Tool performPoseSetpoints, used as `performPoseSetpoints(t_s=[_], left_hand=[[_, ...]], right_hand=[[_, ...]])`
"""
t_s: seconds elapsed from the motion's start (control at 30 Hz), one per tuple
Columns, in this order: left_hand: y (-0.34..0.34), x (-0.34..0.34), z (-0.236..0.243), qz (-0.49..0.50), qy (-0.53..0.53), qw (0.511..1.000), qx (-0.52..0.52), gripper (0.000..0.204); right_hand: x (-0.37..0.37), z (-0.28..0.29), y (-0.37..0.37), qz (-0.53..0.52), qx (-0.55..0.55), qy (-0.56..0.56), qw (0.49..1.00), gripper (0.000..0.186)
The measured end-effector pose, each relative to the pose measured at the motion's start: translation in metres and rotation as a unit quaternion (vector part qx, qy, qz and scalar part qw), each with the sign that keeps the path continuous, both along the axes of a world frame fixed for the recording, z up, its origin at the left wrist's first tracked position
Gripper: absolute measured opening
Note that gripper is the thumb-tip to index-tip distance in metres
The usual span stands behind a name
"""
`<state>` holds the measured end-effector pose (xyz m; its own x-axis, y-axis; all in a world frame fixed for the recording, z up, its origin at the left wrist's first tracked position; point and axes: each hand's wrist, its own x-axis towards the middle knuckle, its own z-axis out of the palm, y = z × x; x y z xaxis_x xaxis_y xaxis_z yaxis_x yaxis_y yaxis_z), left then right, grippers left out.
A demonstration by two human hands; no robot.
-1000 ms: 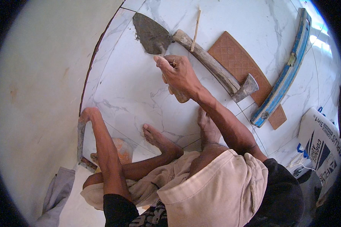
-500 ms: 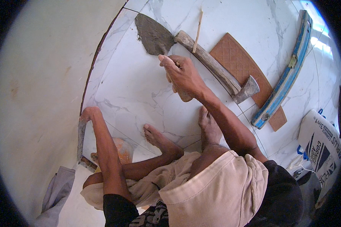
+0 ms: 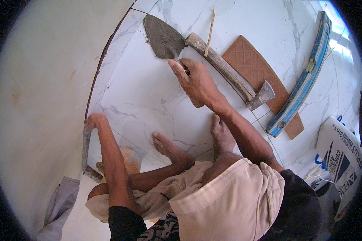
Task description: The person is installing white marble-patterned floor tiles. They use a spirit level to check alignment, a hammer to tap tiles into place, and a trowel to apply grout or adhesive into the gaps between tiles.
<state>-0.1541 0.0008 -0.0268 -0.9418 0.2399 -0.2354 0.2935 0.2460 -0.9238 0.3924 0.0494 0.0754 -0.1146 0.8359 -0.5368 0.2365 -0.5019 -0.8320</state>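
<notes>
My right hand (image 3: 197, 82) is closed around the handle of a trowel (image 3: 161, 39). Grey wet mortar coats the broad blade, which points away toward the far left over the white tiles. My left hand (image 3: 95, 119) is bent down at the foot of the wall, by the dark gap along the floor's edge; its fingers are hidden behind the back of the hand. Close to the trowel blade lies the wooden handle end of a hatchet (image 3: 223, 66), whose metal head rests nearer me on the right.
A reddish-brown tile (image 3: 255, 66) with a grid pattern lies under the hatchet. Across its near end rests a blue spirit level (image 3: 303, 76). A printed white sack (image 3: 340, 150) stands at right; a grey cloth (image 3: 62, 205) is at lower left. The wall (image 3: 48, 92) borders the left.
My right hand has turned slightly around the trowel handle, hiding its lower fingers more. The trowel blade and my left hand stay nearly in place.
</notes>
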Motion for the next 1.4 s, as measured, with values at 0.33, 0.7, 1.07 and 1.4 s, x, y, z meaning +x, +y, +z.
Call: performPoseSetpoints(t_s=[0.33,0.7,1.07,1.4], left_hand=[[-0.026,-0.080,-0.036,-0.030,0.083,0.995,0.052,0.056],[0.009,0.046,0.009,-0.037,-0.006,0.989,0.146,0.061],[-0.004,0.022,0.002,-0.011,0.117,0.965,0.236,0.047],[0.013,0.279,0.068,-0.041,-0.334,0.407,0.849,0.038]], right_hand=[[0.004,0.041,-0.004,0.052,0.278,-0.123,0.951,0.026],[-0.013,0.016,0.067,0.054,0.165,0.076,0.982,0.019],[-0.005,0.022,0.052,-0.026,0.062,0.094,0.993,0.030],[-0.018,0.014,0.045,-0.103,0.056,0.199,0.973,0.017]])
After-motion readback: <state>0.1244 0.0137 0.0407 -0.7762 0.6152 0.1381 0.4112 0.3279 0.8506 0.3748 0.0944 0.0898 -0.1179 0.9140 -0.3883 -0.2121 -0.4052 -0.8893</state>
